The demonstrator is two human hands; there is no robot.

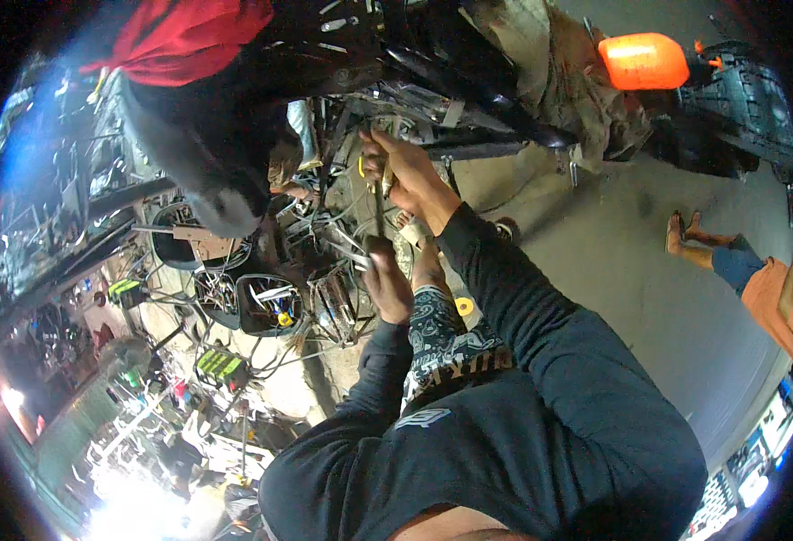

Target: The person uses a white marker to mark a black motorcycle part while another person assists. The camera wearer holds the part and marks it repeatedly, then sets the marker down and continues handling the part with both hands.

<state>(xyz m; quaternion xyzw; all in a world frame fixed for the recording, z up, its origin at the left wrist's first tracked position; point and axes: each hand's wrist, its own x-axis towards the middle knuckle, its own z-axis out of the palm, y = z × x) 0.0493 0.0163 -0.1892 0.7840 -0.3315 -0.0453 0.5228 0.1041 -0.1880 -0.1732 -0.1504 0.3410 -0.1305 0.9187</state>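
Note:
My left hand (389,287) is closed around a shiny metal hand tool (346,242) with two thin arms, whose exact kind I cannot tell. Farther forward, my right hand (407,171) is bent into a grip beside the dark motorcycle frame (446,113). Something small with a yellow edge (361,167) shows by its fingers, but what they hold is mostly hidden. A dark thin rod (378,215) runs between the two hands.
Black tool bins (270,307) stand at left among tangled cables. Green-and-black boxes (221,365) lie near them. An orange turn-signal lens (644,61) sits far right. A co-worker's dark sleeve (193,153) reaches in at left; another person (757,279) is at right.

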